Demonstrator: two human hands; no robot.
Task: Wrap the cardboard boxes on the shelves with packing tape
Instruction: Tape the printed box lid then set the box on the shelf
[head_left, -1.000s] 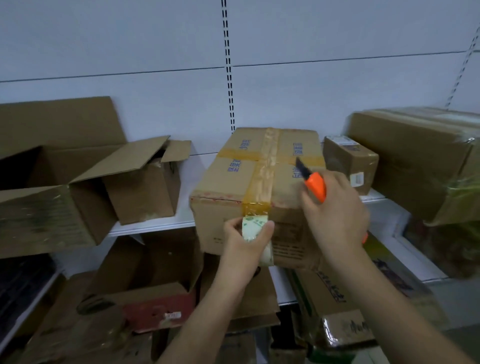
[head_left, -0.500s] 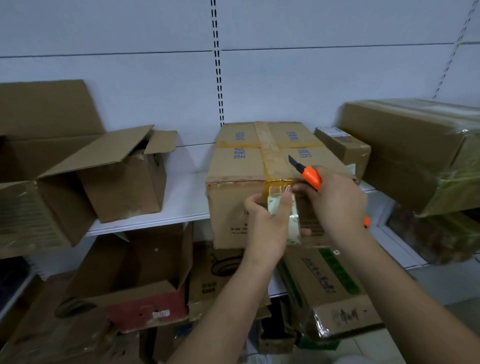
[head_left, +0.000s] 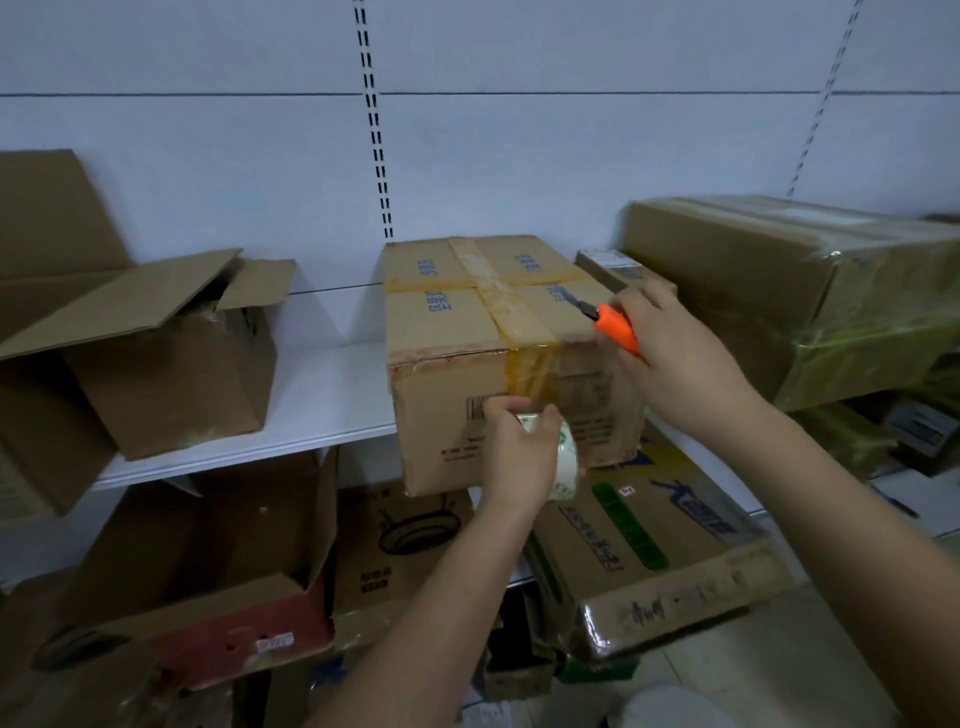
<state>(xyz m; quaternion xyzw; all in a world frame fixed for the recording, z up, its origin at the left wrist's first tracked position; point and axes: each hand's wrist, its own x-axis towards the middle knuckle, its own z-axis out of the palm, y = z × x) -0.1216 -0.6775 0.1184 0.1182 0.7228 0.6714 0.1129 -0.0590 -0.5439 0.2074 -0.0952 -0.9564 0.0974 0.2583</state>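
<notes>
A closed cardboard box with blue print and crossed yellowish tape stands on the white shelf, overhanging its front edge. A fresh tape strip runs from the top down the front face. My left hand grips the tape roll against the lower front of the box. My right hand holds an orange utility knife, blade out, at the box's upper right front corner.
An open box sits on the shelf at left, a small box and a large film-wrapped box at right. Below the shelf lie several more boxes, one with green print and one with a red side.
My left hand has pulled the tape roll down the box's front face, lengthening the strip. My right hand with the knife has shifted right, away from the tape, to the box's corner.
</notes>
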